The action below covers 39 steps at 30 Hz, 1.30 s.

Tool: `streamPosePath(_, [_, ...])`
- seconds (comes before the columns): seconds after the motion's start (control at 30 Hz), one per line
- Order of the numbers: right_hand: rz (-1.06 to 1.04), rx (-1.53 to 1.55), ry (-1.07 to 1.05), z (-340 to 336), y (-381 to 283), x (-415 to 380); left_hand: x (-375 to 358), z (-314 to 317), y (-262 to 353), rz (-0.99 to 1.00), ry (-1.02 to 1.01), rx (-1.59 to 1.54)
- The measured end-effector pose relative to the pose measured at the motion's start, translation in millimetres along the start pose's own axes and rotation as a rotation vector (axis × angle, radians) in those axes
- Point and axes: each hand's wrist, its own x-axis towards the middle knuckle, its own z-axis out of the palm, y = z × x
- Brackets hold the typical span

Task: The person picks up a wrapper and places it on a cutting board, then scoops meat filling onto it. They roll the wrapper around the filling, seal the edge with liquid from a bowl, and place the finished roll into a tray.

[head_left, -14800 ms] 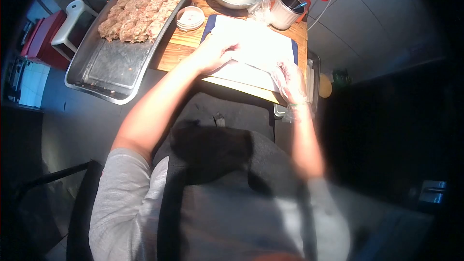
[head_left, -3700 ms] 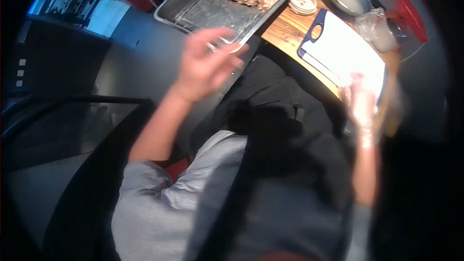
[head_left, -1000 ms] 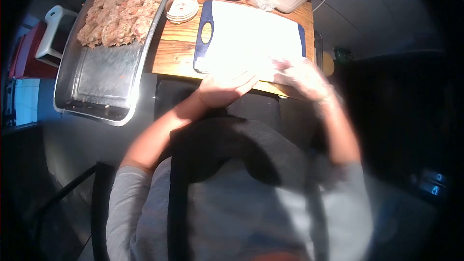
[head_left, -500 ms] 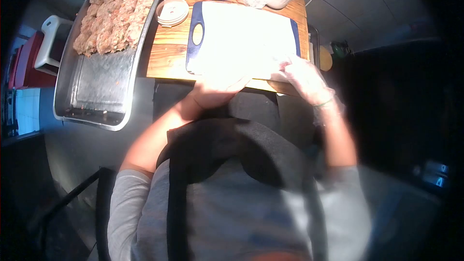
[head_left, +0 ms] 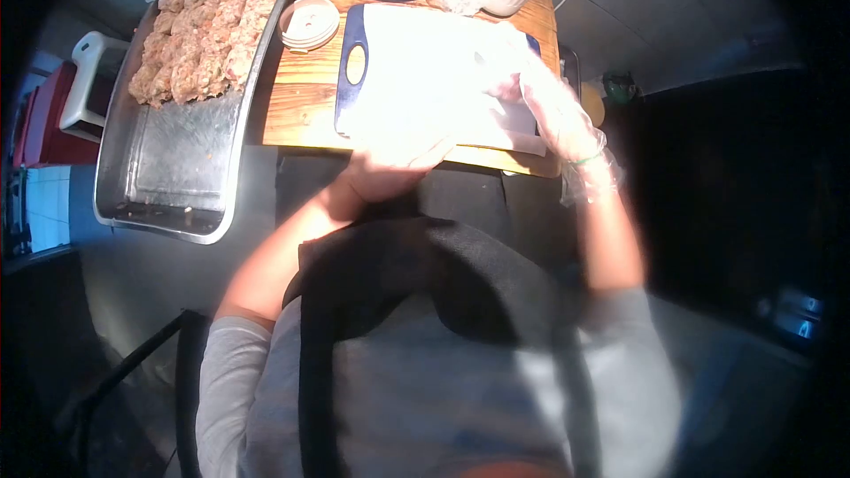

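A grey tiled floor (head_left: 673, 0) lies around a small wooden desk (head_left: 305, 97). A long metal tray (head_left: 177, 150) sits at the desk's left edge, with lumps of minced meat (head_left: 208, 40) at its far end. The white cutting board (head_left: 425, 71) with a blue rim lies in the middle of the desk, very bright. The left hand (head_left: 390, 168) rests at its near edge. The gloved right hand (head_left: 553, 106) is over its right side. Glare hides whether the fingers hold anything.
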Motion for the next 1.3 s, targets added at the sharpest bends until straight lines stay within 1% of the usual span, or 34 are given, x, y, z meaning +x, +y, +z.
streamPosePath(0.03, [0.04,-0.053,-0.095,3,1,-3,1,0,2,0.001,-0.012,0.024])
streamPosePath(0.1, [0.031,-0.184,-0.2,7,6,-6,-2,3,2,-0.007,-0.018,-0.005])
streamPosePath(0.17, [-0.067,-0.24,-0.096,2,1,-5,-4,3,2,-0.007,-0.027,-0.031])
streamPosePath(0.23, [-0.087,-0.243,-0.071,6,-4,-4,-2,1,-1,0.003,-0.038,-0.052])
streamPosePath(0.3, [-0.022,-0.199,-0.115,19,-8,-8,-3,2,-1,0.012,-0.031,-0.031])
streamPosePath(0.37, [-0.04,-0.398,-0.107,13,-19,0,-2,3,-1,0.021,-0.016,-0.041])
streamPosePath(0.47, [-0.144,-0.213,-0.076,14,-4,5,-2,2,-3,0.017,0.003,-0.074])
streamPosePath(0.53, [-0.103,-0.284,-0.181,24,-1,2,-3,5,-2,0.015,0.008,-0.082])
streamPosePath(0.6, [-0.155,-0.352,-0.058,27,5,5,1,2,-4,0.027,0.01,-0.131])
streamPosePath(0.63, [-0.218,-0.427,-0.03,19,6,11,2,0,-5,0.029,0.009,-0.153])
streamPosePath(0.73, [0.184,-0.157,-0.021,20,-17,14,6,-4,-4,0.027,-0.004,-0.155])
streamPosePath(0.77, [-0.022,-0.3,-0.025,27,-13,8,7,-6,-3,0.016,-0.002,-0.158])
streamPosePath(0.87, [0.003,-0.447,0.013,21,-14,5,8,-7,0,0.001,0.017,-0.169])
streamPosePath(0.93, [0.042,-0.355,0.153,15,-29,3,2,-4,-1,0.013,0.042,-0.165])
streamPosePath(0.97, [-0.054,-0.243,0.213,18,-25,-2,7,-8,-3,0.008,0.035,-0.197])
streamPosePath(1.03, [-0.101,-0.303,0.136,33,-38,-18,19,-16,-3,0.0,0.012,-0.277])
streamPosePath(1.07, [-0.12,-0.333,0.1,41,-44,-25,19,-9,-6,-0.029,0.046,-0.314])
streamPosePath(1.1, [-0.312,-0.531,0.144,50,-40,-29,18,1,-10,-0.059,0.079,-0.352])
streamPosePath(1.13, [-0.348,-0.523,0.221,62,-26,-33,15,8,-13,-0.09,0.109,-0.388])
streamPosePath(1.2, [-0.271,-0.545,0.245,70,-18,-33,28,-6,-11,-0.217,-0.17,-0.355])
streamPosePath(1.23, [-0.276,-0.568,0.255,72,-9,-31,35,-15,-10,-0.285,-0.312,-0.332])
streamPosePath(1.3, [-0.282,-0.618,0.28,70,8,-24,43,-24,-15,-0.377,-0.38,-0.432])
